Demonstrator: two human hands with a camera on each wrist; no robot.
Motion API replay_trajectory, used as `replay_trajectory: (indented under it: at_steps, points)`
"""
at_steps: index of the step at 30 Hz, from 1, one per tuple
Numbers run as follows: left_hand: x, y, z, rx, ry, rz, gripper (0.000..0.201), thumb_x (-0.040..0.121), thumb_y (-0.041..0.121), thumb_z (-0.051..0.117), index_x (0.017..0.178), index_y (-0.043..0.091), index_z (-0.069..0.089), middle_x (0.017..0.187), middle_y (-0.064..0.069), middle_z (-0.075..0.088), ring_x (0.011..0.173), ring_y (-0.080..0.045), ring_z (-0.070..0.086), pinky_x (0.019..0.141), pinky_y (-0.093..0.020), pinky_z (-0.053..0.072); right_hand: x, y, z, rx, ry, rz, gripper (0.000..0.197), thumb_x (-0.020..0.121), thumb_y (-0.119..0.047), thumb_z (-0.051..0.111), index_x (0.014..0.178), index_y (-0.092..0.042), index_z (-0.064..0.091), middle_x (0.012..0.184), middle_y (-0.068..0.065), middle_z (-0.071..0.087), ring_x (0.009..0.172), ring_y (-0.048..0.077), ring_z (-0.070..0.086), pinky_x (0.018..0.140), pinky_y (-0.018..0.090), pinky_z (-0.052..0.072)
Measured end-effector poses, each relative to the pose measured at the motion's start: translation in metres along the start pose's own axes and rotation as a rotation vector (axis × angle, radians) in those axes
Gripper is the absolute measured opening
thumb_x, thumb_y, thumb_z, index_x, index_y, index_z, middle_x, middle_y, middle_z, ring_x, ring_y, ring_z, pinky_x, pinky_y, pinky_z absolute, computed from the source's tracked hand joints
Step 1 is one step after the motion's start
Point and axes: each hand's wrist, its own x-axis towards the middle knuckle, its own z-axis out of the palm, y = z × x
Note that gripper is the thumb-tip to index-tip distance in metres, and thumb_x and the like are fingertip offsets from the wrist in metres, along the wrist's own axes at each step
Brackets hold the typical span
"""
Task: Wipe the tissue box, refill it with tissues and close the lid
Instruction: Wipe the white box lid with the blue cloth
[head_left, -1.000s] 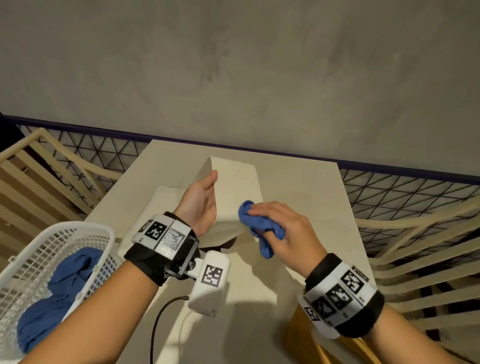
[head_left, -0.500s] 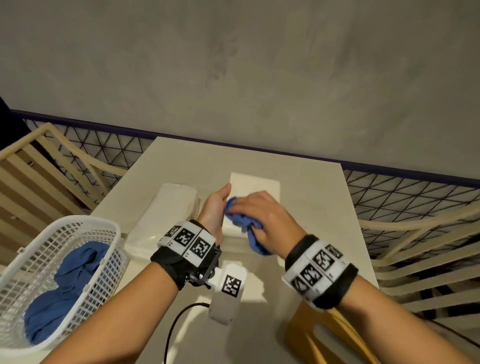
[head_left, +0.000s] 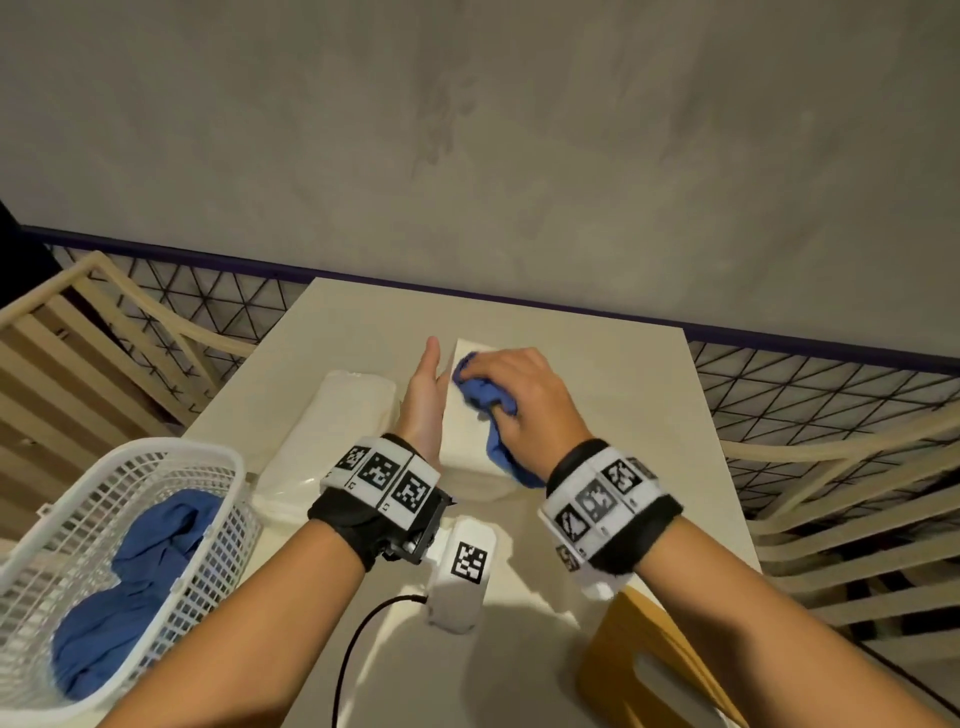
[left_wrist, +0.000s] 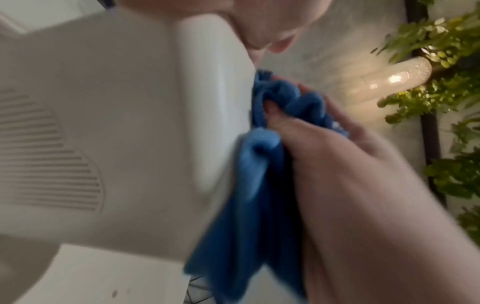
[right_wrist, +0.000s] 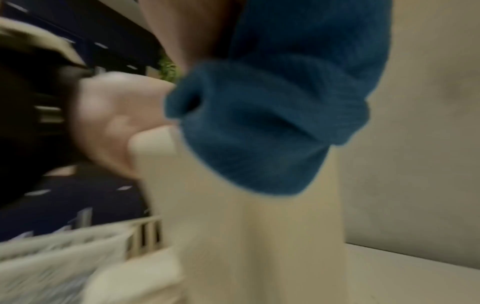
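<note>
**Tissue box under the cloth, braced from the left**

Tissue box (head_left: 470, 436), white and oblong, sits mid-counter (head_left: 613, 374) with its long axis running near to far. The right hand (head_left: 524, 395) lies over its top toward the far end, fingers curled round a bunched blue cloth (head_left: 485, 397) and pressing it down on the surface; a tail of cloth hangs toward the near end. The left hand (head_left: 426, 400) stands edge-up against the box's left side, fingers straight, bracing rather than grasping. Both hands touch the box, so the wiping stroke would likely run back along the long axis toward the person, the left palm stopping any slide. Just left of the box lies a wrapped pack of tissues (head_left: 332, 431), untouched. Farther left and nearer, a white basket (head_left: 171, 457) holds more blue cloths (head_left: 135, 582).
</note>
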Motion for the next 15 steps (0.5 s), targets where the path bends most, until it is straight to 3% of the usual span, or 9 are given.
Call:
replay_trajectory:
  at_steps: [2,4,5,7,9,11,12,13,15]
  points:
    - [0.002,0.001,-0.002,0.016,-0.003,0.017,0.057,0.092,0.058,0.025,0.087,0.013,0.06,0.087,-0.009,0.062,0.081,-0.018,0.059,0.077,-0.027,0.045,-0.015,-0.01,0.009,0.011,-0.128,-0.094,0.03,0.062,0.016,0.048,0.082,0.002,0.067,0.084,0.015,0.07,0.085,0.014,0.045,0.081,0.013,0.032]
    - [0.005,-0.003,-0.003,0.042,0.001,0.044,0.06,0.093,0.056,0.023,0.085,0.01,0.06,0.079,-0.006,0.066,0.071,-0.013,0.062,0.07,-0.022,0.049,-0.013,-0.006,0.007,0.026,-0.198,-0.108,0.033,0.066,0.01,0.044,0.087,-0.001,0.067,0.089,0.013,0.07,0.088,0.016,0.048,0.084,0.016,0.033]
    - [0.006,-0.003,-0.003,0.076,0.014,0.069,0.064,0.094,0.055,0.021,0.098,0.006,0.062,0.089,-0.006,0.07,0.078,-0.01,0.065,0.078,-0.018,0.049,-0.004,0.0,0.003,0.032,-0.161,-0.068,0.034,0.068,0.009,0.044,0.089,-0.002,0.068,0.091,0.012,0.07,0.089,0.015,0.048,0.085,0.011,0.031]
    - [0.006,-0.005,-0.002,0.097,0.002,0.08,0.07,0.094,0.057,0.016,0.132,0.008,0.048,0.131,-0.001,0.054,0.118,-0.012,0.052,0.107,-0.022,0.031,0.013,0.008,-0.002,0.034,-0.018,0.012,0.034,0.062,0.014,0.047,0.086,0.001,0.068,0.087,0.015,0.071,0.085,0.011,0.047,0.083,0.004,0.03]
    - [0.009,-0.009,-0.003,0.123,0.021,0.112,0.068,0.095,0.055,0.013,0.134,0.01,0.046,0.136,-0.001,0.048,0.128,-0.015,0.043,0.11,-0.021,0.026,0.014,0.006,0.001,0.041,-0.014,0.054,0.036,0.053,0.019,0.049,0.081,0.004,0.067,0.08,0.017,0.07,0.076,0.013,0.051,0.073,0.011,0.036]
    - [0.012,-0.009,-0.005,0.106,0.034,0.083,0.065,0.095,0.055,0.016,0.088,0.008,0.06,0.085,-0.004,0.07,0.084,-0.008,0.065,0.074,-0.006,0.048,-0.002,-0.003,0.012,-0.004,-0.13,0.039,0.037,0.057,0.022,0.052,0.086,0.004,0.067,0.087,0.016,0.069,0.083,0.019,0.054,0.078,0.024,0.042]
    - [0.012,-0.009,-0.005,0.081,0.043,0.089,0.063,0.094,0.055,0.017,0.067,0.01,0.052,0.054,0.0,0.064,0.055,-0.004,0.062,0.052,-0.006,0.048,-0.011,-0.007,0.015,-0.015,-0.151,0.001,0.038,0.061,0.021,0.054,0.091,0.003,0.067,0.093,0.015,0.069,0.09,0.02,0.052,0.083,0.023,0.04]
    - [0.01,-0.009,-0.006,0.069,0.031,0.101,0.062,0.094,0.055,0.017,0.061,0.011,0.047,0.039,0.004,0.058,0.04,-0.003,0.058,0.041,-0.006,0.045,-0.015,-0.008,0.014,-0.001,-0.154,-0.03,0.04,0.063,0.021,0.054,0.095,0.001,0.067,0.097,0.015,0.069,0.093,0.019,0.05,0.087,0.017,0.036]
    - [0.004,-0.009,-0.002,0.108,-0.01,0.104,0.064,0.095,0.054,0.015,0.067,0.012,0.054,0.038,0.006,0.062,0.037,-0.002,0.06,0.039,-0.007,0.045,-0.006,0.0,0.003,0.018,-0.085,-0.027,0.034,0.064,0.017,0.053,0.092,0.003,0.067,0.092,0.018,0.07,0.089,0.014,0.048,0.09,0.005,0.029]
